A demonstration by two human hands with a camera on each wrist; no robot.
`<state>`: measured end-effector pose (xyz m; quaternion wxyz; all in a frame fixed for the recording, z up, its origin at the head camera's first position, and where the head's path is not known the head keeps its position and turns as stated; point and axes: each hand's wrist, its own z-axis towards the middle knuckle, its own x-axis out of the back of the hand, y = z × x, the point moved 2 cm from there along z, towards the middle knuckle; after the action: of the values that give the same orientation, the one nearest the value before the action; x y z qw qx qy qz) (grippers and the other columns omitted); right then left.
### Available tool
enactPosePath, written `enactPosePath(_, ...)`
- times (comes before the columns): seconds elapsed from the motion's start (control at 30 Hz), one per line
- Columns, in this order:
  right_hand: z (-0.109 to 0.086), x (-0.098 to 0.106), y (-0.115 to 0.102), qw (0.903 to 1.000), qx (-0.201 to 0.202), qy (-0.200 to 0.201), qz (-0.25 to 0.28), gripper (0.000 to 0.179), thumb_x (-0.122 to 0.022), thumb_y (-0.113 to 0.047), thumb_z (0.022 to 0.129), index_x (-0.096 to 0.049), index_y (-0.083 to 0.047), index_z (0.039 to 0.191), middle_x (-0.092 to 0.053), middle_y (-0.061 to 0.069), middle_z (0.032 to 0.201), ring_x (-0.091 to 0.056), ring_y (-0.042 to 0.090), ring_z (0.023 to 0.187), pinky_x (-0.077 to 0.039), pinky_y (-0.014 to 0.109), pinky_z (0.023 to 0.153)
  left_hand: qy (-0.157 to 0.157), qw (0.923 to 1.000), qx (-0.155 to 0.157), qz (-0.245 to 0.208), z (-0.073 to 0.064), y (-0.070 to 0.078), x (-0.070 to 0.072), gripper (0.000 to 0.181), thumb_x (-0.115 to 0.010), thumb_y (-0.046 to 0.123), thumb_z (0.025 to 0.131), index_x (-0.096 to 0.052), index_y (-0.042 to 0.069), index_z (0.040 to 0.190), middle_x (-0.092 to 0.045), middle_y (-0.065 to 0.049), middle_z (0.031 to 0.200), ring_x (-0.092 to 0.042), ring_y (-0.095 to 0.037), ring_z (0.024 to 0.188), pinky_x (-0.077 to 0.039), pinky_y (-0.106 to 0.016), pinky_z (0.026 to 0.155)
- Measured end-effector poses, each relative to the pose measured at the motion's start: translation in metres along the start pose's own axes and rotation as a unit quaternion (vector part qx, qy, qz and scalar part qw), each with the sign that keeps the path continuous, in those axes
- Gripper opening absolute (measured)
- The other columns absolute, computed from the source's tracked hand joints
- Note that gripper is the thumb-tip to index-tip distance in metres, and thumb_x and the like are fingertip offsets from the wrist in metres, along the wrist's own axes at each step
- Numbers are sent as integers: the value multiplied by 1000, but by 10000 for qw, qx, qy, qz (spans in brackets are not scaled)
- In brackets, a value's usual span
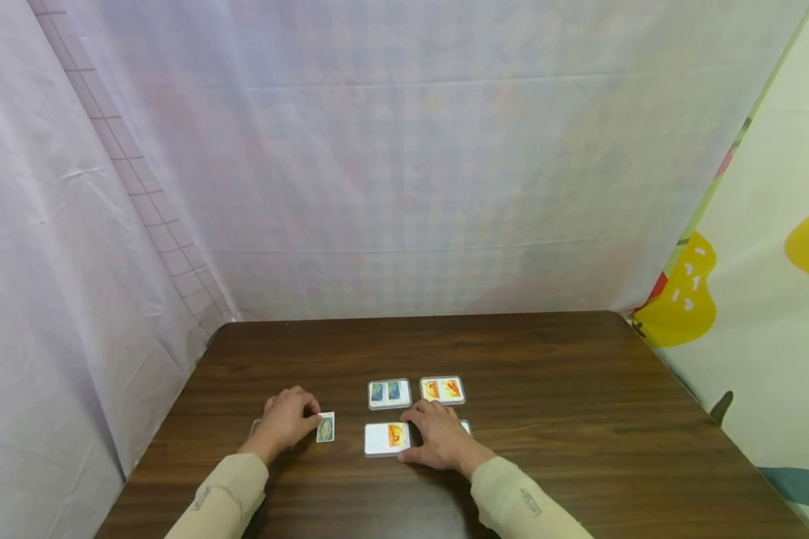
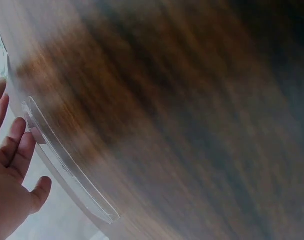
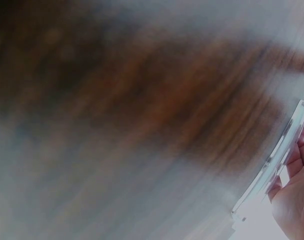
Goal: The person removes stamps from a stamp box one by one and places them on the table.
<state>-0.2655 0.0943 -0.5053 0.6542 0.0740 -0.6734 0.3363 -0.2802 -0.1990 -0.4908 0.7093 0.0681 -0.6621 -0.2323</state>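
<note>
My left hand (image 1: 286,421) pinches a small picture card (image 1: 326,427), greenish with a pale border, between thumb and fingers above the wooden table. Beneath that hand lies a clear shallow case (image 2: 72,167), mostly hidden in the head view. My right hand (image 1: 441,438) spans the right end of a white clear-edged case (image 1: 377,440), thumb at its near corner and fingers at the far one. This case bears one orange picture (image 1: 397,435) on its right half; its left half is plain white. Another case (image 1: 467,427) shows only its edge behind the right hand.
Farther back lie a case with two blue-green pictures (image 1: 389,394) and a case with two orange pictures (image 1: 443,390). The dark wooden table (image 1: 566,389) reaches to a pale curtain (image 1: 411,187) behind it. A patterned cloth (image 1: 748,299) hangs at the right.
</note>
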Motion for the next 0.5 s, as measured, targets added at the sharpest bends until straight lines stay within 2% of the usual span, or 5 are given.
enactPosePath(0.2, 0, 0, -1, 10000, -10, -10, -22, 63, -78, -50, 79, -63, -11, 126, -56, 6, 123, -51, 29, 118, -38, 50, 99, -21, 10000, 52, -62, 1, 1, 0, 9, -75, 20, 84, -69, 16, 89, -63, -6, 103, -57, -33, 105, -35, -62, 96)
enactPosePath(0.5, 1, -2, 1, 10000, -13, 22, -53, 62, -78, -50, 79, -63, -11, 126, -56, 6, 123, -51, 29, 117, -38, 51, 99, 147, 9995, -197, -174, 2, 11, 2, 9, -77, 20, 84, -69, 17, 88, -62, 0, 97, -58, -28, 99, -40, -58, 91)
